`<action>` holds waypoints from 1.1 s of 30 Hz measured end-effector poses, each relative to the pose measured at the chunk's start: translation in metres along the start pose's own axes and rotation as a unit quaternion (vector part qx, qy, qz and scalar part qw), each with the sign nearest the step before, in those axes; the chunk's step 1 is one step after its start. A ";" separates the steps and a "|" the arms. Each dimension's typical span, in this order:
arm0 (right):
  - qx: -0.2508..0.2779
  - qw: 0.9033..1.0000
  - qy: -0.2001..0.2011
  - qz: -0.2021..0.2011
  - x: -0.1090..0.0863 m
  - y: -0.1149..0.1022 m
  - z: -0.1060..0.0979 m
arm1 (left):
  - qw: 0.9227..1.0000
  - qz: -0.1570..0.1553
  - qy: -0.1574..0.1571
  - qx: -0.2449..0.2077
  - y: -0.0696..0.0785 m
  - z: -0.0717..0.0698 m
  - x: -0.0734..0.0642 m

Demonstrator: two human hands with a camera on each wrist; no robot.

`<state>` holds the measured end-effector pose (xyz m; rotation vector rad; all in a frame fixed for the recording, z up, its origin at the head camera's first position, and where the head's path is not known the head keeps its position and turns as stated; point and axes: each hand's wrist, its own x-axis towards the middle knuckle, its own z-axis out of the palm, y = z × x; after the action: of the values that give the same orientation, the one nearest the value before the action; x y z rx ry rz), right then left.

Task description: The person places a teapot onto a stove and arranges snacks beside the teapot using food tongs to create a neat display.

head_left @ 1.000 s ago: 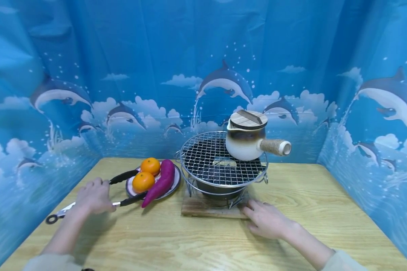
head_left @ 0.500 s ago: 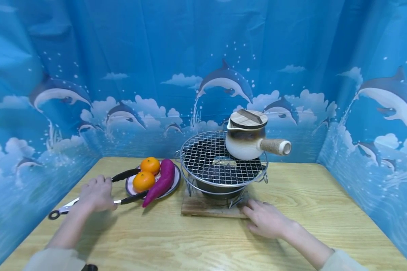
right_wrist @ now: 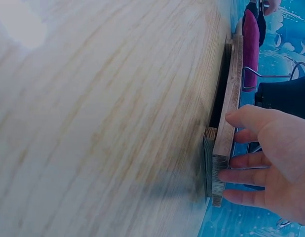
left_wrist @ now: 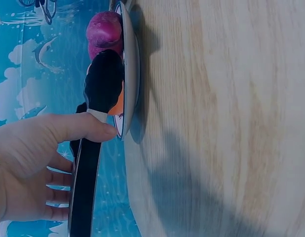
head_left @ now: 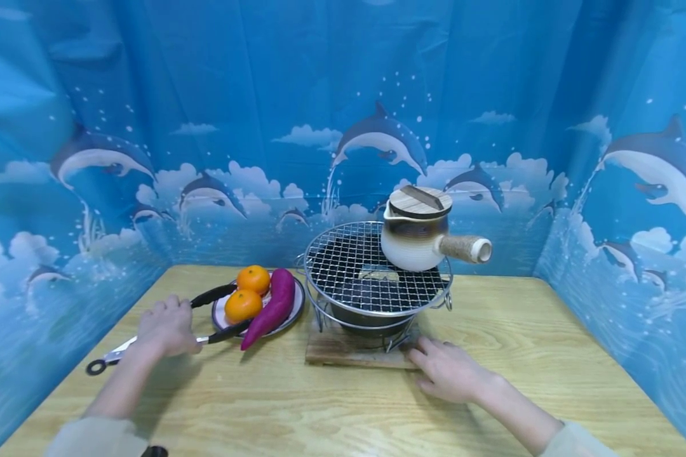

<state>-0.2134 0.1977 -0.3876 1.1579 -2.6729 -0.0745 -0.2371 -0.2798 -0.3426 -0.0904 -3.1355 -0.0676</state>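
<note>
In the head view, my left hand (head_left: 168, 329) holds a pair of tongs with silver arms and black tips (head_left: 213, 296). The tips are spread over a plate (head_left: 300, 310), one on each side of the nearer orange (head_left: 242, 306). A second orange (head_left: 253, 279) sits behind it, and a purple sweet potato (head_left: 274, 308) lies along the right side, overhanging the rim. The left wrist view has my thumb (left_wrist: 95, 129) pressed on one arm of the tongs. My right hand (head_left: 454, 371) rests its fingertips against the right end of a wooden board (head_left: 354, 357), fingers nearly straight.
On the board stands a dark stove in a wire frame, topped by a round mesh grill (head_left: 349, 279). A ceramic pot (head_left: 411, 244) with a wooden lid (head_left: 420, 200) sits at the grill's back right, its wrapped handle (head_left: 463, 247) pointing right. A blue dolphin curtain (head_left: 297, 82) surrounds the table.
My left hand and the tongs have shifted slightly to the right, bringing the tips a little closer around the nearer orange. The right hand stays at the board.
</note>
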 end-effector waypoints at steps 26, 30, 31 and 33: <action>-0.003 1.000 0.010 -0.007 -0.001 0.001 0.000 | 0.999 -0.008 -0.030 -0.006 0.003 0.000 0.004; -0.003 1.000 0.012 -0.009 -0.001 0.001 0.000 | 1.000 -0.009 -0.029 -0.006 0.002 0.001 0.003; -0.003 1.000 0.012 -0.008 -0.001 0.001 0.001 | 1.000 -0.008 -0.028 -0.007 0.001 0.001 0.003; -0.002 1.000 0.011 -0.008 -0.001 0.001 0.001 | 1.000 -0.007 -0.025 -0.008 0.001 0.001 0.002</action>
<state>-0.2138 0.1992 -0.3882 1.1724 -2.6441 -0.0702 -0.2393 -0.2789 -0.3434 -0.0727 -3.1860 -0.0933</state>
